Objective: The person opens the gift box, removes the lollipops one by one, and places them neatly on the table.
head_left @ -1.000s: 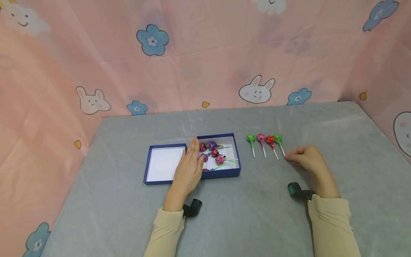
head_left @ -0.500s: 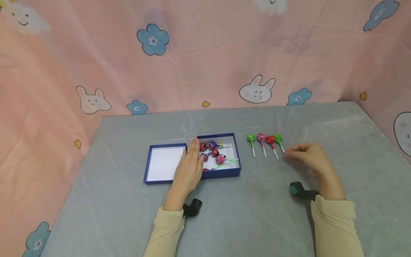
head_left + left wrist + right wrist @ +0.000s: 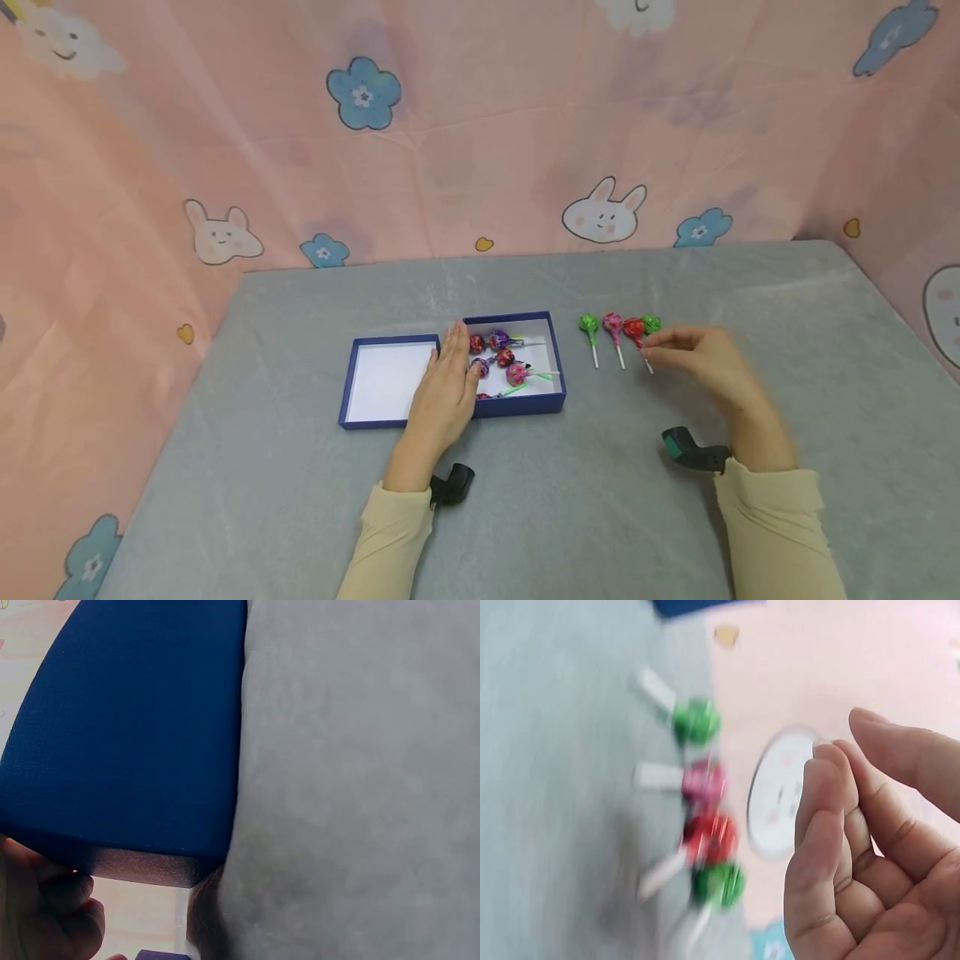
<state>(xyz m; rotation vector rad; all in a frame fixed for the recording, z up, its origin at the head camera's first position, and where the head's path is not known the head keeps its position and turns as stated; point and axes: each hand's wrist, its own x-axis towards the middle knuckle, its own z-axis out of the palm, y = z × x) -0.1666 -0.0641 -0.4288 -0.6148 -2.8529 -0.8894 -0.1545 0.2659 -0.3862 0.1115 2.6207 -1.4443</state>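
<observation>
One blue box [image 3: 522,406] shows six lollipops [image 3: 516,375], its nine o'clock end partly hidden. At its three o'clock: two green lollipops [image 3: 589,322], one pink lollipop [image 3: 612,323], one red lollipop [image 3: 634,327]. At nine o'clock: one shallow blue tray [image 3: 373,424]. One left hand [image 3: 441,390], one right hand [image 3: 711,367], two sleeves [image 3: 776,525], two black wrist cameras [image 3: 456,486].

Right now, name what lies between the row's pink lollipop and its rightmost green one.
The red lollipop lies there, as the head view shows.
</observation>
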